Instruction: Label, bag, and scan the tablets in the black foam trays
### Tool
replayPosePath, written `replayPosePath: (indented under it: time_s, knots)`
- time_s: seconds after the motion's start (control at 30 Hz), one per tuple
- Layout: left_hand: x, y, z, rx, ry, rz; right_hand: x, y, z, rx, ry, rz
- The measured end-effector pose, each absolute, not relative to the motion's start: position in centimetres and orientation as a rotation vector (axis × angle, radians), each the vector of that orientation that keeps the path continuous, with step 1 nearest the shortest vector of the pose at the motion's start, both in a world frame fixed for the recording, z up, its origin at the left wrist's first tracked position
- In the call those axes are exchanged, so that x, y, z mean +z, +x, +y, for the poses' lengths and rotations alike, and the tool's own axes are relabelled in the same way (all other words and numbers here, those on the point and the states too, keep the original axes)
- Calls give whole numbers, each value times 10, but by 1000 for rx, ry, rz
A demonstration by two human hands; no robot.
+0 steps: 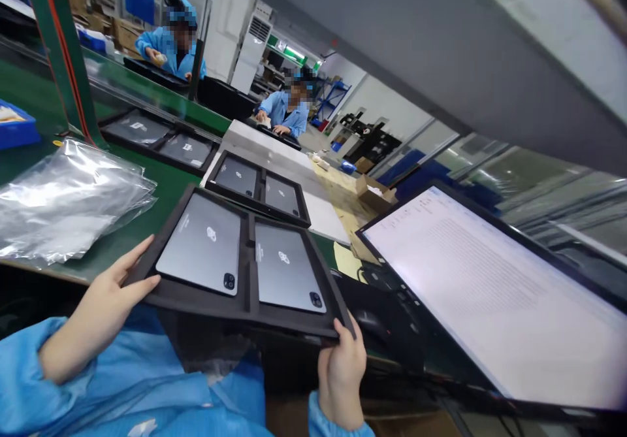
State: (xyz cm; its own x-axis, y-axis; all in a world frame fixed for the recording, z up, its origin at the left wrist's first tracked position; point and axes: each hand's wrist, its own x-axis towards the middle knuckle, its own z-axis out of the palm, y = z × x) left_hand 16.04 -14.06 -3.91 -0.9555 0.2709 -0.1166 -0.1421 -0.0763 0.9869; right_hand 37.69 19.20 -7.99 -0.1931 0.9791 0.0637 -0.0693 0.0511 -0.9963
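Observation:
A black foam tray [251, 293] is held up in front of me at the bench's near edge. In its two compartments lie grey tablets, one on the left [196, 247] and one on the right [289, 270], backs up with camera bumps showing. My left hand [120, 280] grips the tray's left side, thumb on top. At the near right corner, my right hand [345, 355] is closed round the edge, its fingers partly hidden. Just beyond stands a second black tray [261, 185] with two more tablets.
Clear plastic bags [73, 202] lie piled at left, near a blue bin [17, 127]. Another tray [159, 143] sits farther back. A monitor [480, 293] leans in at right, with a computer mouse [369, 323] beside it. Two people in blue work beyond; a grey shelf [392, 45] hangs overhead.

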Motion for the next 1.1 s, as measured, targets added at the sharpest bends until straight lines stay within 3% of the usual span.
replayPosePath:
  time_s: [0.2,0.37,0.57,0.93,1.1]
  knots:
    - [-33,45,-42,2397,540,2183,-69,237,269,1092,-919,-1298]
    - [-62,-57,41,2376,793,2325,-69,147,340,989,-781,-1457]
    - [-81,-104,72,2380,811,2405,-82,119,377,928,-739,-1510]
    - [-58,-121,99,2230,577,2428,-87,111,398,903,-1084,-1483]
    - [-54,-115,101,2358,429,2289,-88,111,397,977,-1044,-1403]
